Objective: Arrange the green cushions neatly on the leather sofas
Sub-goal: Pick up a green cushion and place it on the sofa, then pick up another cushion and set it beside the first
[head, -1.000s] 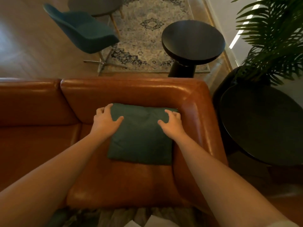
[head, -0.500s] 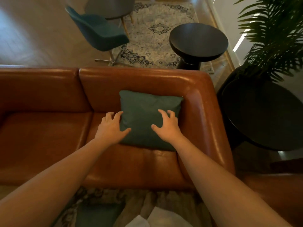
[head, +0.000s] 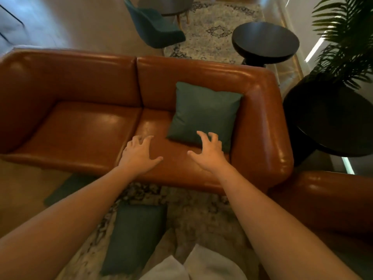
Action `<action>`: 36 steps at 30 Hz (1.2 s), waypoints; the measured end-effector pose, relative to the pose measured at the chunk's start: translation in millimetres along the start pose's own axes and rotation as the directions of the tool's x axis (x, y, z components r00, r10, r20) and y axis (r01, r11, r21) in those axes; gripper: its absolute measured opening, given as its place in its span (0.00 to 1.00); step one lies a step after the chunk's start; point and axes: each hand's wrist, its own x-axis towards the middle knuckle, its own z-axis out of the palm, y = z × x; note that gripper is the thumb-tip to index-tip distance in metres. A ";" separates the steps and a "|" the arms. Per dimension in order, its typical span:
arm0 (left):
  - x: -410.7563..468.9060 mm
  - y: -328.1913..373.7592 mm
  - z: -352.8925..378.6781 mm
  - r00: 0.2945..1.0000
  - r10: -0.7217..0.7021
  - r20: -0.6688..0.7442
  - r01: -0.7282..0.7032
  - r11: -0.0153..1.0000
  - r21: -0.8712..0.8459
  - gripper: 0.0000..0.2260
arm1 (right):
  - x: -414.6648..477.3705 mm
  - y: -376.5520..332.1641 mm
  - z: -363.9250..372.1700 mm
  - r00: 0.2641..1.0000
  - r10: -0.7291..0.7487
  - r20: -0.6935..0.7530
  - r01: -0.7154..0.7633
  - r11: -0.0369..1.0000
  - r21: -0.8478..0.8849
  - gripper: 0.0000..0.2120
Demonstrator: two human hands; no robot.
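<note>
A green cushion (head: 203,112) leans against the backrest in the right corner of the brown leather sofa (head: 80,126). My left hand (head: 138,154) hovers open over the seat's front, left of the cushion and apart from it. My right hand (head: 210,153) is open with spread fingers, its fingertips over the cushion's lower edge; contact is unclear. A second green cushion (head: 135,237) lies on the patterned rug in front of the sofa. A third green cushion (head: 66,188) lies on the floor by the sofa's front edge. A second leather sofa's arm (head: 327,201) shows at the right.
A large round black table (head: 333,122) stands right of the sofa under a palm plant (head: 347,37). Behind the sofa are a smaller round black table (head: 264,41), a teal chair (head: 155,31) and a patterned rug (head: 212,27). My white-clad legs (head: 193,267) are at the bottom.
Both hands have let go of the cushion and drawn back toward me. The view has pulled back and shifted, so more of the sofa and the floor cushions show.
</note>
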 end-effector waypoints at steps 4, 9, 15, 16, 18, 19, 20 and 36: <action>-47.6 -18.8 20.4 0.998 -0.059 0.024 0.059 0.998 -0.028 0.42 | -38.4 2.3 19.3 0.998 -0.028 0.058 0.030 0.999 -0.040 0.38; -109.2 -28.8 50.5 0.991 -0.130 0.014 0.130 0.990 -0.059 0.42 | -90.0 7.4 40.5 0.988 -0.075 0.133 0.083 0.995 -0.053 0.37; -160.5 -40.5 86.4 0.983 -0.181 -0.003 0.181 0.983 -0.037 0.42 | -131.9 16.9 70.7 0.977 -0.111 0.181 0.116 0.993 -0.022 0.38; -171.1 -43.6 92.1 0.981 -0.195 -0.009 0.195 0.980 -0.046 0.42 | -140.6 17.2 76.1 0.974 -0.117 0.194 0.125 0.992 -0.029 0.37; -184.6 -49.8 99.5 0.978 -0.206 -0.025 0.204 0.977 -0.063 0.42 | -151.3 16.2 83.8 0.968 -0.132 0.213 0.144 0.989 -0.043 0.37; -191.2 -54.3 101.7 0.977 -0.213 -0.032 0.210 0.975 -0.065 0.42 | -156.0 14.4 87.1 0.966 -0.133 0.223 0.146 0.988 -0.045 0.37; -197.4 -60.3 102.7 0.975 -0.219 -0.039 0.216 0.974 -0.063 0.42 | -160.2 10.8 90.6 0.964 -0.134 0.229 0.147 0.988 -0.044 0.37; -231.0 -215.3 113.4 0.977 -0.209 0.034 0.208 0.978 0.026 0.42 | -192.7 -60.9 226.4 0.966 0.036 0.256 -0.013 0.996 -0.093 0.38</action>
